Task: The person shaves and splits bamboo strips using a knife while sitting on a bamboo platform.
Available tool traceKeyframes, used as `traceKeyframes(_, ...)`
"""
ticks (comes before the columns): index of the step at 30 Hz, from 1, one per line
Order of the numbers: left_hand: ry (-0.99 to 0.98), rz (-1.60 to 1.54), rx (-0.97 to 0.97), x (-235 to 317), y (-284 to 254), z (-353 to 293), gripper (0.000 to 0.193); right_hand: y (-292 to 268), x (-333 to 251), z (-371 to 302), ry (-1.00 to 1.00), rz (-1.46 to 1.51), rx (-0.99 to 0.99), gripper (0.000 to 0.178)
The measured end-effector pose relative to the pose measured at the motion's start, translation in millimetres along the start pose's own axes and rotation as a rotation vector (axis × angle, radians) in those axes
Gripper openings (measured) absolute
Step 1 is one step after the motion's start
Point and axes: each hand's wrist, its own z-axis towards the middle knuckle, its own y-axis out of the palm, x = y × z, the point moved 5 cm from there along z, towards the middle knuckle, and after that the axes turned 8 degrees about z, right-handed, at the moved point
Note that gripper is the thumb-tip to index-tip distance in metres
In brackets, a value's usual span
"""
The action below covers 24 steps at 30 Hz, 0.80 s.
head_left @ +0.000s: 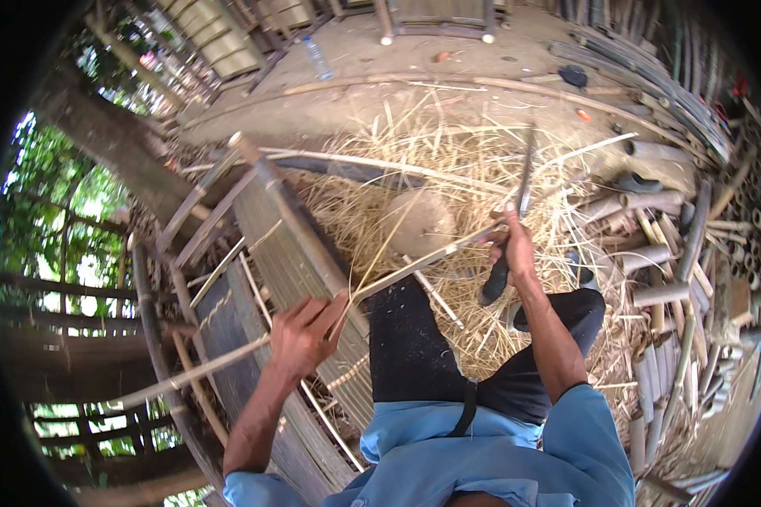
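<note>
A long pale bamboo strip slants across my lap. My left hand is closed round it near its middle, and its tail runs on to the lower left. My right hand grips a long knife, its dark blade pointing up and away and its black handle showing below the fist. The strip's far end meets the fingers of that same hand; whether they pinch it or only touch it I cannot tell. A thin shaving curls up from the strip beside my left hand. Beyond the strip stands a round wooden block.
Pale shavings cover the ground round the block. On my left is a slatted bamboo bench, with a tree trunk behind it. Cut bamboo pieces are heaped at the right. A plastic bottle stands at the far left.
</note>
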Motion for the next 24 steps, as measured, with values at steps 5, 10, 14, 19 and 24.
traceKeyframes(5, 0.155, 0.546, 0.264, -11, -58, 20, 0.034, 27, 3, -10, 0.072, 0.423, -0.002, 0.031)
traceKeyframes(10, -0.631, 0.092, 0.994, -11, -85, -16, 0.077, 73, 11, -39, 0.338, 0.599, -0.041, 0.024)
traceKeyframes(14, -0.635, -0.584, 0.679, 29, 10, 18, 0.063, 108, 44, -75, 0.442, 0.585, -0.068, 0.032)
traceKeyframes(19, -0.733, -1.264, 1.210, -5, 23, 33, 0.043, 117, 37, -128, 0.521, 0.212, -0.458, 0.039)
traceKeyframes(24, -0.500, -1.247, 1.334, -54, -42, 31, 0.048, 63, 46, -158, 0.188, -0.414, -0.585, 0.033)
